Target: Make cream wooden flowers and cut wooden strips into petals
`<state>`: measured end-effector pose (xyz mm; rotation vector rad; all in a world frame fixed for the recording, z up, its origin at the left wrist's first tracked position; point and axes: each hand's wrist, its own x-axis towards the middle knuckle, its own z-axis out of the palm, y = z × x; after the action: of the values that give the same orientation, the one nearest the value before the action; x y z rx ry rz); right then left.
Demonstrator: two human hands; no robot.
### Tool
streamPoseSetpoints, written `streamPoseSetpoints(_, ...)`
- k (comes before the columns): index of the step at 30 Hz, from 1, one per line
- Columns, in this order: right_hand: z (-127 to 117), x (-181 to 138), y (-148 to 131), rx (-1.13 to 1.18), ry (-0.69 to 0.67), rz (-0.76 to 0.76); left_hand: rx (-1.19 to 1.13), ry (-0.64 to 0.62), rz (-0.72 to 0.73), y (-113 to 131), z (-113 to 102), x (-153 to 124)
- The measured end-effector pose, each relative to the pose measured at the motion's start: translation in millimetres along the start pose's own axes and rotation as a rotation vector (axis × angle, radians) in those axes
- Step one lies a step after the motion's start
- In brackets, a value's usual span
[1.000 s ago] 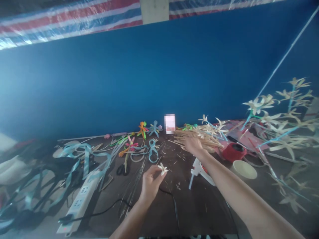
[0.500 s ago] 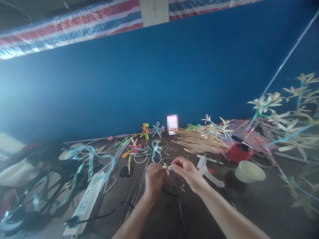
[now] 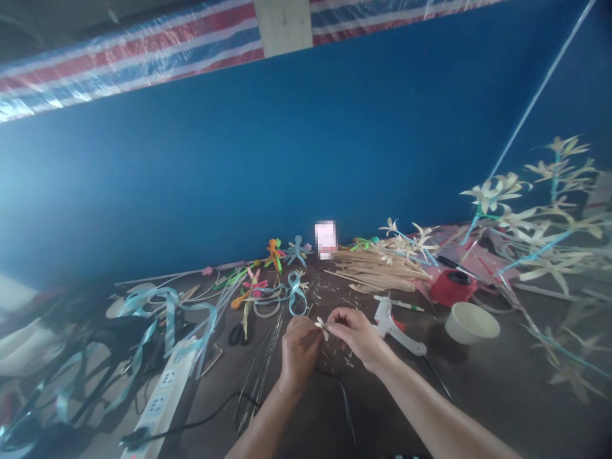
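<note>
Between my two hands, low over the dark table, is a small cream-coloured artificial flower (image 3: 323, 329) with narrow petals. My left hand (image 3: 299, 352) is closed on it from the left, its fingertips partly hidden behind the hand. My right hand (image 3: 359, 336) pinches at the flower's right side with thumb and forefinger. To the right of that hand lies a white hot glue gun (image 3: 396, 330). Small pale scraps (image 3: 348, 361) are scattered beneath the hands, and a light blue ribbon loop (image 3: 297, 293) lies just beyond them.
A power strip (image 3: 165, 389) and scissors (image 3: 239, 334) lie at left, near tangled blue ribbon (image 3: 167, 312). Dried cream strips (image 3: 377, 268) lie behind the glue gun. A cream bowl (image 3: 472, 324), a red tape roll (image 3: 452, 288) and flowered branches (image 3: 545, 223) stand at right.
My right fingers have moved in closer over the flower, which has turned and shows less of its petals. The whole view has shifted slightly.
</note>
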<state>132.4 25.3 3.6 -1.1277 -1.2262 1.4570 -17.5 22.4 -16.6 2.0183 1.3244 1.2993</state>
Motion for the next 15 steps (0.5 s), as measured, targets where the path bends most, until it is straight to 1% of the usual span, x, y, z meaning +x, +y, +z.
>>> streamPoseSetpoints(4,1.2,0.1,1.1,0.164,-0.025,0.120,-0.059,0.012,-0.066,2.6,0.9,-1.5)
streamPoseSetpoints(9,2.5,-0.5,1.6,0.312,-0.063,0.205,-0.214,0.073,-0.131,3.9,4.2,-3.4)
streamPoseSetpoints(12,2.3,-0.9,3.0,0.369,-0.081,0.233,-0.287,0.051,-0.175,2.1,6.1,-4.5)
streamPoseSetpoints(15,1.8,-1.1,6.4,0.409,-0.080,0.259,-0.311,0.042,-0.204,-0.3,7.3,-5.9)
